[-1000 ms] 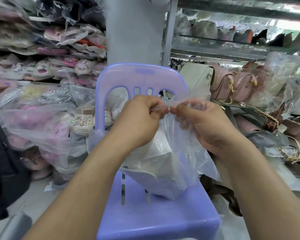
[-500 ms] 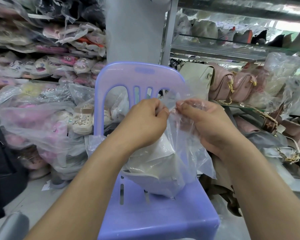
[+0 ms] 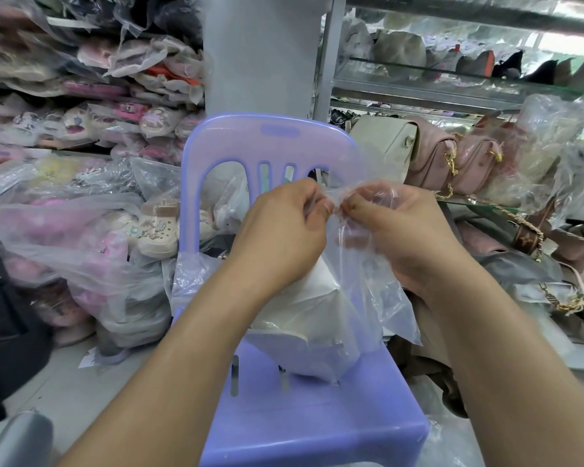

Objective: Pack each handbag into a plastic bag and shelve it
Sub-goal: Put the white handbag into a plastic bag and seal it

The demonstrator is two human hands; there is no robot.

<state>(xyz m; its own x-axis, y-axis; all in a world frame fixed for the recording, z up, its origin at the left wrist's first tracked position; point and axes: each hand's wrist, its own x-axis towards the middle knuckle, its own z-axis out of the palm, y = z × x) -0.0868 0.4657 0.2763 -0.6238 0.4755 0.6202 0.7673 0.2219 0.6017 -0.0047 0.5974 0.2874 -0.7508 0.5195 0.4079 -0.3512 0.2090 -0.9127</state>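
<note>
Because the glass shelf (image 3: 479,204) with its row of pink handbags (image 3: 432,156) stands off to the right, beyond the chair's right edge, the right hand looks the nearer one to carry the parcel there once the mouth is closed. That is my reading, not a thing shown.

Nearer in, a lilac moulded-plastic chair (image 3: 273,136), smooth and faintly glossy with a slotted back, carries the work on its seat. On the seat, toward its rear edge and about midway between the side edges, rests the clear plastic bag (image 3: 378,298). It is thin, crinkled film, slack at the sides, and its long axis runs upright from the seat to the hands.

Inside it sits the handbag (image 3: 311,315), white or pale cream, smooth-skinned and softly folded. It lies low in the bag, directly below both hands, with the lowest corner bearing on the seat.

The left hand (image 3: 284,237) and right hand (image 3: 402,237) meet above it, knuckles nearly touching, each pinching the gathered film of the bag's mouth with thumb and curled fingers. The bunched plastic hides whether a knot is formed between them. Film this thin will likely slip or tear if pulled hard.
</note>
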